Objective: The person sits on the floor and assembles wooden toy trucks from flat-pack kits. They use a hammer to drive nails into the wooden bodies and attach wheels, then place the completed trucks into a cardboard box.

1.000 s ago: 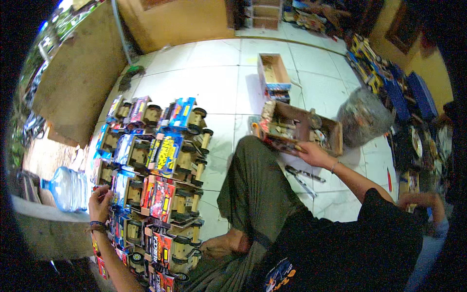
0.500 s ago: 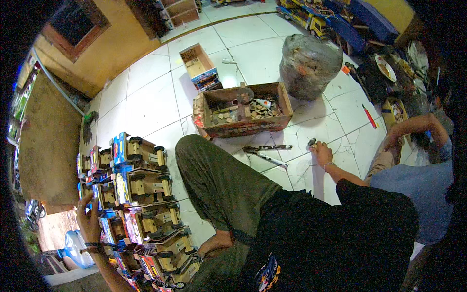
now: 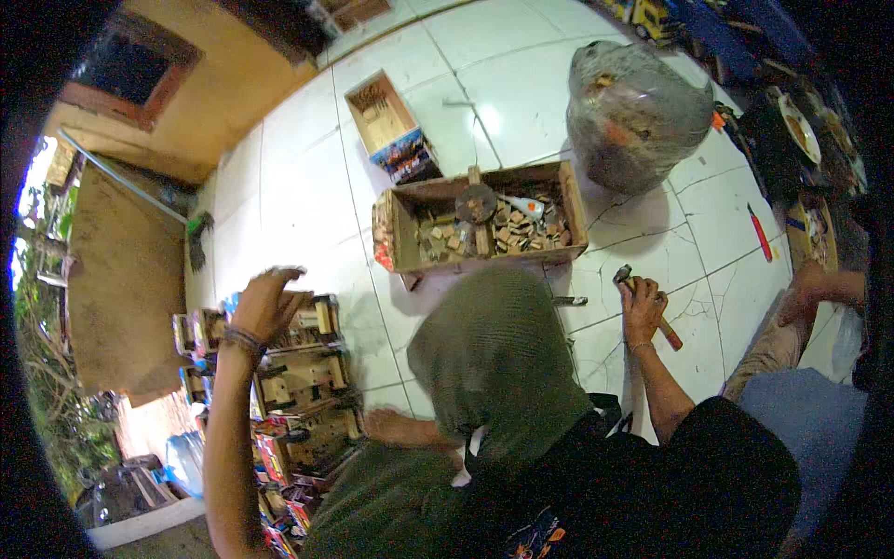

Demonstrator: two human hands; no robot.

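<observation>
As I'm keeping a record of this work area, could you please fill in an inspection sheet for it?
Surface: white tiled floor, cracked toward the right.
Job's things: hammer in hand; toy trucks crowded together at left.
Clutter: wooden box of small pieces, smaller open box, stuffed bag, red tool.
Hands: right hand grips the hammer; left hand appears empty, near the trucks, contact unclear.
Cables: nothing seen.
Surroundings: yellow wall, brown board, another person at right.
</observation>
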